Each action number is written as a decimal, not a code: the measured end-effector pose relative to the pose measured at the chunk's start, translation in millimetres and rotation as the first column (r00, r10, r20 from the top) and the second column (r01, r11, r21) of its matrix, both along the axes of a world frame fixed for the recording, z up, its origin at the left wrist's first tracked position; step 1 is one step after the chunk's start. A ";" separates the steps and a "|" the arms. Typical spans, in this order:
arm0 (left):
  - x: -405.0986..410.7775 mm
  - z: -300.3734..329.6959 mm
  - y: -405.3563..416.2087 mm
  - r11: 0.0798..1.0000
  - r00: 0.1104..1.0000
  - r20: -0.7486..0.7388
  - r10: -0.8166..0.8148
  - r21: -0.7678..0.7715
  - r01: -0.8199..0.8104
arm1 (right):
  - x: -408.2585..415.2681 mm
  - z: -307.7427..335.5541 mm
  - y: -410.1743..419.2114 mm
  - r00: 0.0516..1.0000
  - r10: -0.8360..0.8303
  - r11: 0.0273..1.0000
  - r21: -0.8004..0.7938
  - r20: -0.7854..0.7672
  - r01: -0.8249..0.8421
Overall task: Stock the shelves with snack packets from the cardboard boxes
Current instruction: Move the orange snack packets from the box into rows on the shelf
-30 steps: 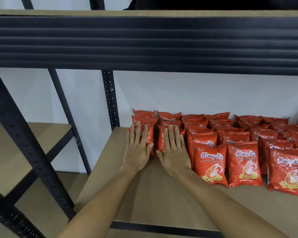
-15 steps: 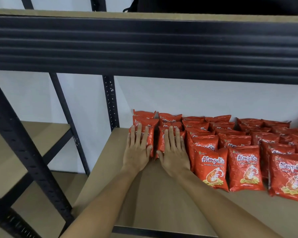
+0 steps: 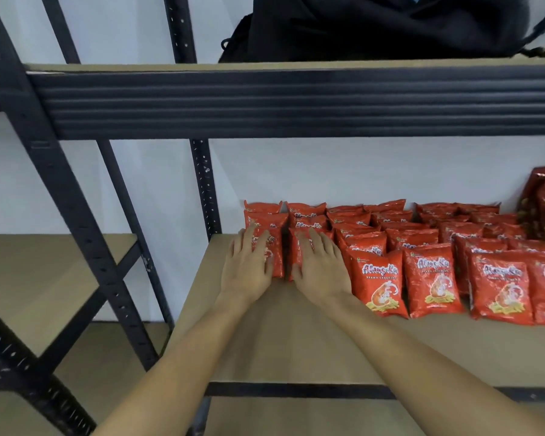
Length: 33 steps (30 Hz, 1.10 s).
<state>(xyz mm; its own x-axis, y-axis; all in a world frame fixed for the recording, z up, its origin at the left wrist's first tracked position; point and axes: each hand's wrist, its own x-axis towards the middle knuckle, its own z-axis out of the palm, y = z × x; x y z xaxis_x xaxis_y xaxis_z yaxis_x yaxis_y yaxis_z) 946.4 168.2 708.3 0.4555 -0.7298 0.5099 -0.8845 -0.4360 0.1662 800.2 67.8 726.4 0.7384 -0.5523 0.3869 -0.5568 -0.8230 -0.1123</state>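
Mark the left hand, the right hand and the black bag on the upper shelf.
left hand (image 3: 247, 272), head view, back of hand.
right hand (image 3: 323, 272), head view, back of hand.
black bag (image 3: 375, 26), head view, front fabric.

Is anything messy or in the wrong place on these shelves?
The red snack packets stand in tidy rows, none spilled or torn that I can see. The left hand and right hand rest flat on the front packets. One odd thing: a black bag sits on the upper shelf, not a snack.
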 end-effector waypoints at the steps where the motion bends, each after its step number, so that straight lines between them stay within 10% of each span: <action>1: -4.3 3.6 7.5 1.000 1.000 0.002 -0.008 -0.002 0.008 | -5.6 2.3 6.8 1.000 -0.018 1.000 0.003 -0.005 0.018; 21: -124.5 11.9 92.8 0.955 0.956 -0.103 -0.275 0.083 0.284 | -133.0 17.2 100.3 0.952 -0.297 0.953 0.032 -0.076 0.300; 33: -293.3 -19.8 34.0 0.772 0.766 -0.166 -0.621 0.040 0.634 | -312.4 -17.3 93.4 0.817 -0.567 0.811 0.099 -0.109 0.576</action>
